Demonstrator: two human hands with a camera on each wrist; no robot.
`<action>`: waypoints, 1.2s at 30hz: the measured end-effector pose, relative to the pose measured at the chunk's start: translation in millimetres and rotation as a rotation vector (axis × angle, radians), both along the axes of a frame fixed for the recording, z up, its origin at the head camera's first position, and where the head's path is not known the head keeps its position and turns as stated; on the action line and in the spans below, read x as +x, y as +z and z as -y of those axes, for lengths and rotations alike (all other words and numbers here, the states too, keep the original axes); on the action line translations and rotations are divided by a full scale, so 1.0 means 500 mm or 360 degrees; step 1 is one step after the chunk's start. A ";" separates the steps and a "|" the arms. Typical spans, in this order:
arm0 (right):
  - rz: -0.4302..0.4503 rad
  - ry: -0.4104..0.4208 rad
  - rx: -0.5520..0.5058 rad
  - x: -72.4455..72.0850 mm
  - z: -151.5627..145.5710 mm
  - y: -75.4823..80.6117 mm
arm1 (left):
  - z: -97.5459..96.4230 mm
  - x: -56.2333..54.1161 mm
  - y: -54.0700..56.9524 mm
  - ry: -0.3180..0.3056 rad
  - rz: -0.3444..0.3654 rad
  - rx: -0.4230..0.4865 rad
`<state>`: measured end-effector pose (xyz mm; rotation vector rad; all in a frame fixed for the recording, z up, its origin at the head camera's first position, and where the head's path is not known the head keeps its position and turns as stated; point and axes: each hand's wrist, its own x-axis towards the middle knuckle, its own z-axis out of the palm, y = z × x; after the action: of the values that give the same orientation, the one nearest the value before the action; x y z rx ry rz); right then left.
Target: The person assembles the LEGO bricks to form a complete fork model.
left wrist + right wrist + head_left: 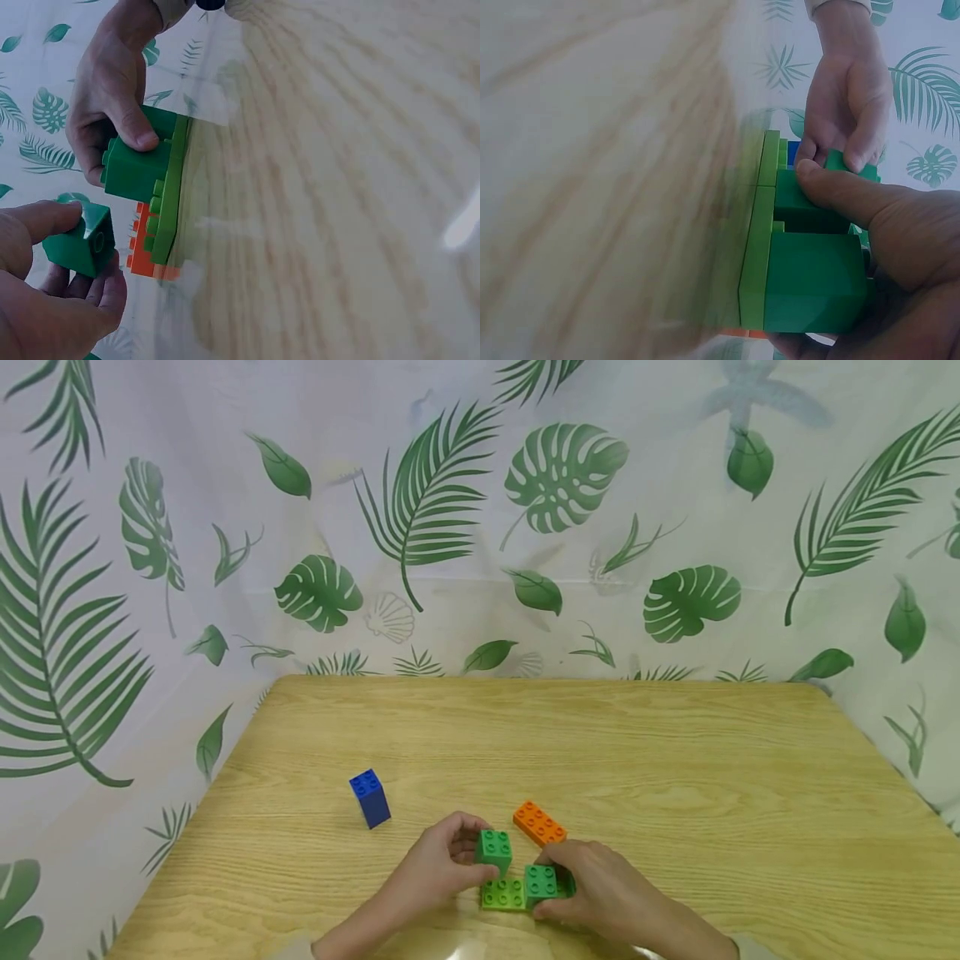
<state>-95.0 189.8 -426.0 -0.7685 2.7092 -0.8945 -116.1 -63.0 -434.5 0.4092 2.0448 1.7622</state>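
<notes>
A green block (494,852) with studs on top is pinched between thumb and fingers of my left hand (442,864). It hangs above the left part of a light green flat brick base (503,895) on the table. My right hand (600,889) grips a second green block (541,883) standing on that base. In the right wrist view, a third green block (810,281) stands on the base's right end, mostly behind the right hand in the head view. Bare studs show on the base's left part. In the right wrist view, a seam crosses the base's side.
Just behind the base lies an orange brick (540,823), with its near end close to the right hand. A tall dark blue block (371,798) stands farther left on the wooden table (675,760). A leaf-printed sheet (450,527) hangs behind the table.
</notes>
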 end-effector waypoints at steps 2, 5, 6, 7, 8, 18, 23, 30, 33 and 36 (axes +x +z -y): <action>0.0000 -0.0002 0.0001 0.000 0.000 0.000 | -0.001 0.006 -0.002 -0.0024 0.0000 -0.0018; -0.0001 -0.0005 -0.0001 0.000 0.001 0.000 | -0.005 0.014 -0.005 -0.0037 -0.0003 -0.0041; -0.0001 -0.0005 -0.0002 0.000 0.001 0.000 | -0.006 0.016 -0.007 -0.0037 -0.0001 -0.0043; -0.0004 -0.0007 -0.0002 0.001 0.001 0.000 | -0.007 0.018 -0.009 -0.0037 -0.0005 -0.0048; -0.0006 -0.0007 -0.0003 0.001 0.001 0.000 | -0.008 0.020 -0.010 -0.0038 -0.0015 -0.0054; -0.0027 0.0008 -0.0023 0.000 -0.001 -0.004 | -0.015 0.031 -0.017 -0.0067 -0.0085 -0.0186; -0.0059 0.0020 -0.0037 0.000 -0.001 -0.004 | -0.017 0.032 -0.016 -0.0078 -0.0115 -0.0241; -0.0051 0.0019 -0.0033 0.000 0.000 -0.003 | -0.017 0.030 -0.018 -0.0130 -0.0213 -0.0341; -0.0033 0.0009 -0.0026 -0.001 0.001 -0.002 | -0.017 0.031 -0.018 -0.0152 -0.0259 -0.0399; -0.0045 0.0009 -0.0028 0.000 0.001 -0.004 | -0.017 0.033 -0.017 -0.0145 -0.0280 -0.0460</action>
<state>-94.9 189.4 -427.9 -0.7977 2.7258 -0.9142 -99.5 -54.6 -443.2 0.5733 2.3200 1.3925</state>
